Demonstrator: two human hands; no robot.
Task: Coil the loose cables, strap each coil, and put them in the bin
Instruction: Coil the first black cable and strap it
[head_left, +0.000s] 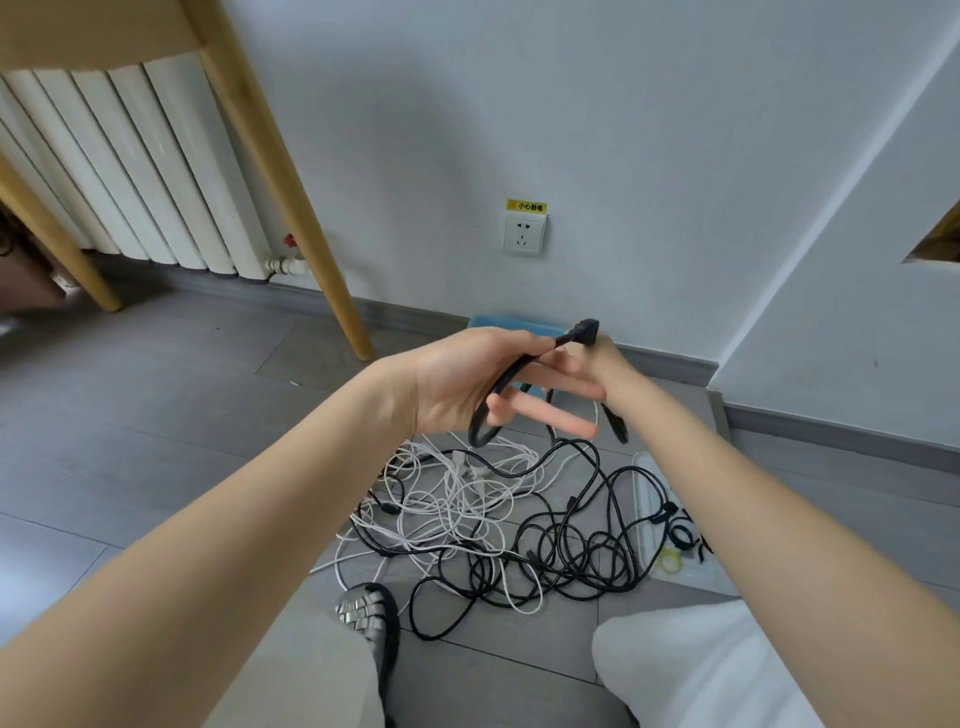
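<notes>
My left hand (467, 387) is raised palm-up over the floor and pinches a thick black cable (506, 376) between thumb and forefinger, the other fingers straight. The cable's plug (585, 329) sticks out past the thumb, and a loop hangs below the palm. My right hand (615, 366) is just behind the left; its fingers are hidden, and a black connector end (617, 428) dangles under its wrist. A tangle of black and white cables (493, 519) lies on the floor below. The blue bin (511, 323) stands by the wall, mostly hidden behind my hands.
A clear flat tray (644, 499) with black straps and a yellow tape roll (670, 562) lies right of the tangle. A wooden table leg (332, 270) and a radiator (156, 171) stand at the left, a wall socket (524, 234) above the bin. My sandalled foot (370, 618) touches the cables.
</notes>
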